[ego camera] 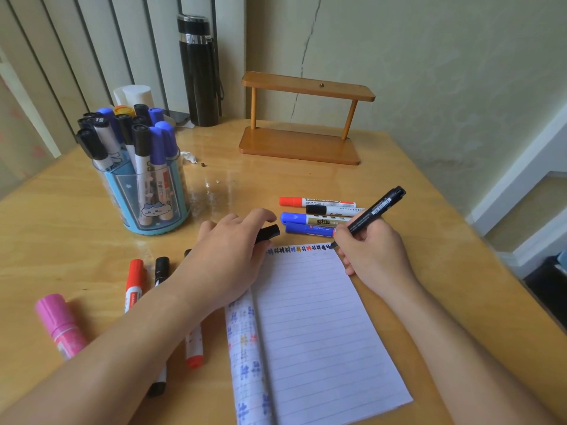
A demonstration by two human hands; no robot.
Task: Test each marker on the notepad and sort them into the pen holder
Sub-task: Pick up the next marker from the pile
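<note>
My right hand (372,250) grips an uncapped black marker (376,211), its tip touching the top right corner of the lined notepad (319,326), at the end of a row of coloured test marks. My left hand (228,250) holds the marker's black cap (268,233) and rests at the notepad's top left corner. The blue pen holder (147,191) stands at the left, filled with several black and blue capped markers. Several markers, red, black and blue (310,210), lie just beyond the notepad.
More markers lie left of the notepad under my left forearm: a red one (133,285), a black one (161,268) and a thick pink one (61,325). A wooden stand (302,118) and a black flask (199,72) sit at the back of the table.
</note>
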